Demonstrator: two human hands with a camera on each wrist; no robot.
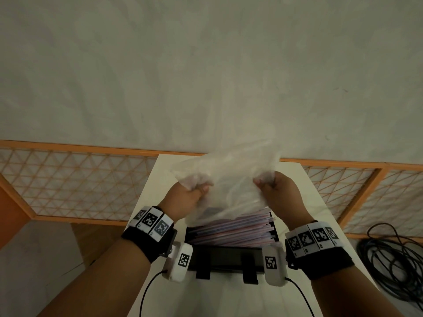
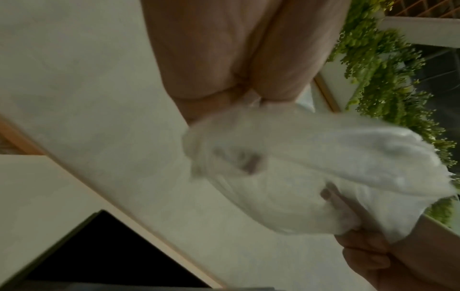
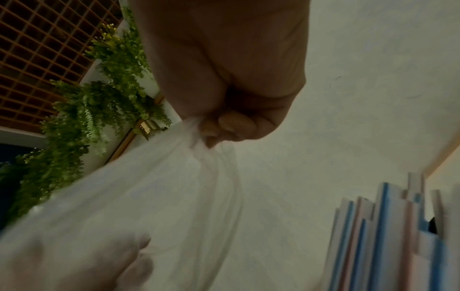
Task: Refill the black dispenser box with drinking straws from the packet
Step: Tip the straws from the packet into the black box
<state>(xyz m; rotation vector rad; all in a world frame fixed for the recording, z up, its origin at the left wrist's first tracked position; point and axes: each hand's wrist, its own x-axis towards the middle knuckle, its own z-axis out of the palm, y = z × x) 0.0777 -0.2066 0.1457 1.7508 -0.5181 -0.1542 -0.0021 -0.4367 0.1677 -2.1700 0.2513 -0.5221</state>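
Note:
A clear plastic packet (image 1: 226, 179) hangs above the black dispenser box (image 1: 229, 255), its mouth down over the box. My left hand (image 1: 190, 195) grips the packet's left side and my right hand (image 1: 274, 191) grips its right side, fingers curled into the film. Pink and blue striped straws (image 1: 231, 229) lie in a heap across the box, lengthwise left to right. In the left wrist view the bunched packet (image 2: 311, 173) is blurred, with my other hand's fingers (image 2: 358, 254) below it. In the right wrist view my fingers (image 3: 224, 126) pinch the film (image 3: 139, 196), and straw ends (image 3: 388, 236) show at lower right.
The box stands on a small white table (image 1: 304, 197) against an orange-framed lattice railing (image 1: 68, 179). A coil of black cable (image 1: 393, 259) lies on the floor to the right. Green hanging plants (image 2: 388, 82) appear in both wrist views.

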